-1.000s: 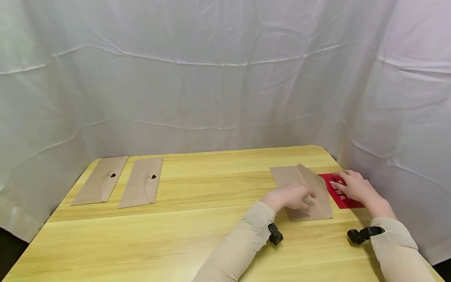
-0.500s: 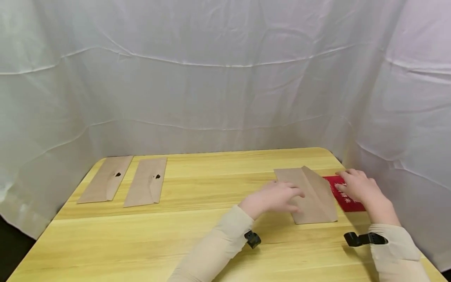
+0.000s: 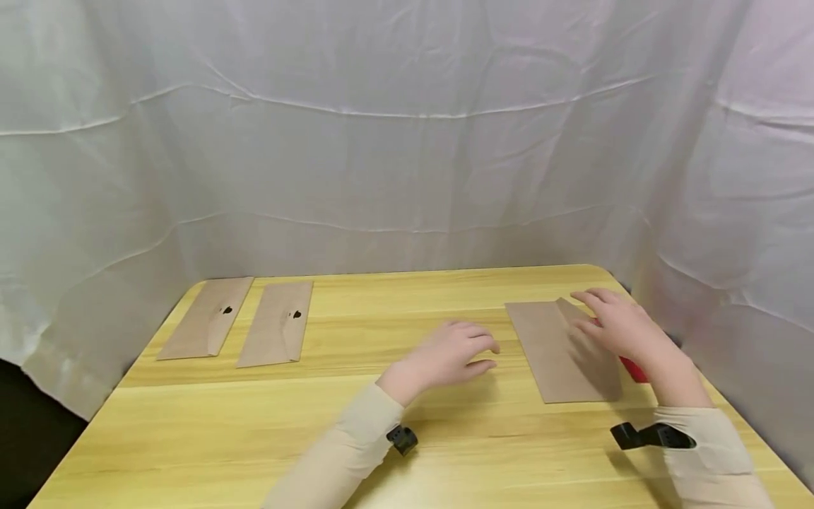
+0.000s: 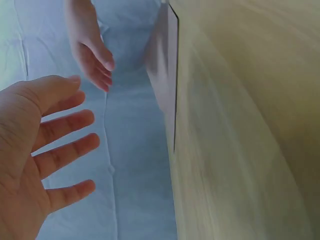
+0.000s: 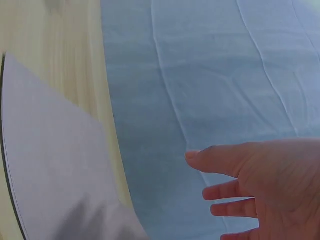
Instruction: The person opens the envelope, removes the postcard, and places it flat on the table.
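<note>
A brown paper envelope lies on the right part of the table, its flap folded out toward the right. My right hand hovers over that flap with relaxed, spread fingers and casts a shadow on it. Part of a red card with white print shows beneath the right hand; the rest is hidden. My left hand hangs above the table to the left of the envelope, fingers loosely spread and holding nothing. The left wrist view shows the spread fingers apart from the envelope.
Two more brown envelopes with dark marks on their flaps, a far-left one and its neighbour, lie side by side. A pale curtain closes off the back and sides of the wooden table.
My left hand has drawn back leftward from the envelope. My right hand has lifted off the red card and shifted left over the flap. The view has turned slightly left.
</note>
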### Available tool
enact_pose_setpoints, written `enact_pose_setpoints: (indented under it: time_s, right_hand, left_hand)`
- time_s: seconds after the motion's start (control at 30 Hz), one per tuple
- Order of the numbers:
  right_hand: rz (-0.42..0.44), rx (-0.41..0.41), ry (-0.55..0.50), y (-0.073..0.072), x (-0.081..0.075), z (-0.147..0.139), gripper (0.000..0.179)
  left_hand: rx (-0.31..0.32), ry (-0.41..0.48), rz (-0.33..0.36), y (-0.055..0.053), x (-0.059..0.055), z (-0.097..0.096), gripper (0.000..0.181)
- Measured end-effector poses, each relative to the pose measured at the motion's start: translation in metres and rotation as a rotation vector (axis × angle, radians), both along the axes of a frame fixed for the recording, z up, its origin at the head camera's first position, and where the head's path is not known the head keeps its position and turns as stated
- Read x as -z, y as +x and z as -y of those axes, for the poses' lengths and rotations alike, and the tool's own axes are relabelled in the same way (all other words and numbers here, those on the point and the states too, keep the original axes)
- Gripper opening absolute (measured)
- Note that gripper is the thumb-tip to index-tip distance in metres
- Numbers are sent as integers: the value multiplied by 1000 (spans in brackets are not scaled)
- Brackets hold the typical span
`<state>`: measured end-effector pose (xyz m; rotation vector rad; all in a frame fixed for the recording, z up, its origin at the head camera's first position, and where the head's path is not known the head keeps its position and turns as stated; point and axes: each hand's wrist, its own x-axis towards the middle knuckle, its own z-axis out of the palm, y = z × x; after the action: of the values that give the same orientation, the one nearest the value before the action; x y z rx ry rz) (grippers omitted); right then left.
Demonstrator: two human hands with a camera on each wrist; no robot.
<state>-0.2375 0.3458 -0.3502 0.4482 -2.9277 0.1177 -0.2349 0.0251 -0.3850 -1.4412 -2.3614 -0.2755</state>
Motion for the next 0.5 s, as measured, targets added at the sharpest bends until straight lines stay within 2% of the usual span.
enact_pose_setpoints:
  time_s: [0.13, 0.3, 0.5]
  right_hand:
    - [-23, -40, 6, 3, 1, 19, 49]
    - [-34, -104, -6, 7, 8, 45, 50]
    - [-189, -298, 13, 7, 21, 73, 48]
  left_hand:
    - [-6, 22, -53, 5, 4, 16, 18]
    - [-5, -3, -102, 15, 4, 36, 17]
    - [-3, 7, -138, 26, 3, 67, 15]
